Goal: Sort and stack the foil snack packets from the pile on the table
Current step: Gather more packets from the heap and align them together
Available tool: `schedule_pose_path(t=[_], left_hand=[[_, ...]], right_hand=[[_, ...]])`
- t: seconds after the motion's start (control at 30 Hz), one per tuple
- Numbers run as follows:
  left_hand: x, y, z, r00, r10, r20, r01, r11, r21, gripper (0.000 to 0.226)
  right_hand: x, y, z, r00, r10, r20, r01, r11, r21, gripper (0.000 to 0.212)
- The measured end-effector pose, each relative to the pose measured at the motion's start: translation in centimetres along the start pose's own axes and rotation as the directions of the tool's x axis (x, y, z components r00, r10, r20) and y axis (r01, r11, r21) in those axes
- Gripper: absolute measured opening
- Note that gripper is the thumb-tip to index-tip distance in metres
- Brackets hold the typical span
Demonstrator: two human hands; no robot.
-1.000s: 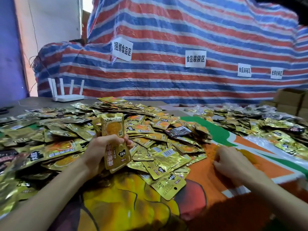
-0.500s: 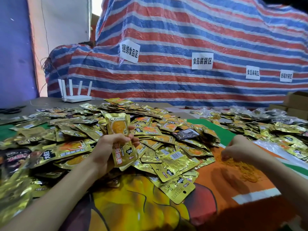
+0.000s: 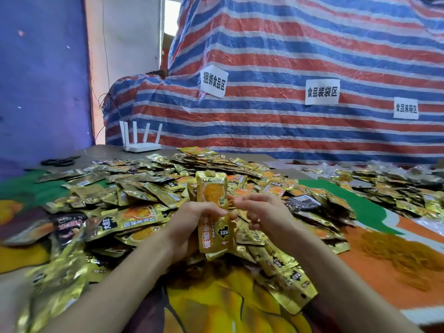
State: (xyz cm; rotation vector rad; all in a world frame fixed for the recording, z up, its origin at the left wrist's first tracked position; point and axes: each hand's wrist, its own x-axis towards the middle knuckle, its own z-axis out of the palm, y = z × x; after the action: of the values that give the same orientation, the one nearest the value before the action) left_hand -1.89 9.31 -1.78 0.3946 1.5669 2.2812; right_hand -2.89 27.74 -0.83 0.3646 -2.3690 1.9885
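A big pile of gold foil snack packets covers the table's middle and left. My left hand grips a small upright stack of gold packets just above the pile's near edge. My right hand is right beside the stack, its curled fingertips touching the stack's right edge. The fingers look pinched as they were over the rubber bands, but blur hides any band.
A heap of orange rubber bands lies on the printed table cover at the right. A second spread of packets fills the far right. A white router stands at the back left, before a striped tarp with paper labels.
My right hand rose from the rubber band heap with pinched fingers and moved left to the stack. My left hand lifted the stack slightly and brought it to the centre.
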Motion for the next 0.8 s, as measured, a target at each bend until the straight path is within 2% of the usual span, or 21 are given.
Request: schedule_pose_path(t=[0.03,0.1,0.2,0.23,0.3,0.37,0.43,0.57,0.63,0.7,0.8], left_hand=[[0.2,0.1,-0.2,0.998,0.018,-0.055,-0.017,1.0,0.021,0.03],[0.4,0.5,-0.5,0.987,0.051,-0.155,-0.045,0.998,0.039,0.028],[0.6,0.8,-1.2,0.974,0.085,-0.212,-0.054,0.987,0.15,0.024],[0.5,0.9,-1.3,0.977,0.081,-0.195,-0.05,0.985,0.163,0.023],[0.3,1.1,-1.5,0.996,0.008,-0.094,-0.003,0.998,0.058,0.021],[0.1,1.3,-1.5,0.994,-0.094,0.049,0.098,0.991,-0.095,0.024],[0.1,1.3,-1.5,0.983,-0.108,0.15,0.131,0.979,-0.154,0.028],[-0.2,1.4,-1.9,0.957,-0.08,0.279,0.112,0.988,-0.101,0.032],[-0.5,1.6,-2.4,0.939,-0.09,0.333,0.108,0.994,-0.035,0.035],[-0.7,1.6,-2.6,0.922,-0.093,0.376,0.091,0.996,0.024,0.037],[-0.6,1.6,-2.5,0.915,-0.052,0.401,0.053,0.999,0.009,0.036]], right_hand=[[0.5,0.5,0.5,0.995,-0.044,-0.092,0.043,0.999,-0.004,0.01],[1.1,1.4,1.1,0.981,-0.076,-0.177,0.084,0.996,0.038,0.009],[1.4,2.1,1.1,0.99,-0.029,-0.138,0.043,0.994,0.102,0.01],[1.4,2.2,0.8,0.997,-0.006,-0.08,0.02,0.985,0.172,0.009],[1.2,2.0,0.1,0.996,0.016,0.091,-0.045,0.945,0.323,0.018],[0.8,1.8,-0.3,0.978,0.003,0.21,-0.086,0.917,0.389,0.025],[0.5,1.7,-0.5,0.963,-0.02,0.27,-0.096,0.907,0.41,0.024],[0.0,1.1,-0.8,0.893,-0.049,0.446,-0.16,0.894,0.418,0.013],[-0.2,1.0,-0.9,0.854,-0.046,0.518,-0.222,0.869,0.443,0.017],[-0.2,1.0,-1.0,0.837,-0.033,0.546,-0.26,0.854,0.451,0.023],[-0.4,1.0,-1.0,0.822,-0.029,0.569,-0.236,0.892,0.385,0.023]])
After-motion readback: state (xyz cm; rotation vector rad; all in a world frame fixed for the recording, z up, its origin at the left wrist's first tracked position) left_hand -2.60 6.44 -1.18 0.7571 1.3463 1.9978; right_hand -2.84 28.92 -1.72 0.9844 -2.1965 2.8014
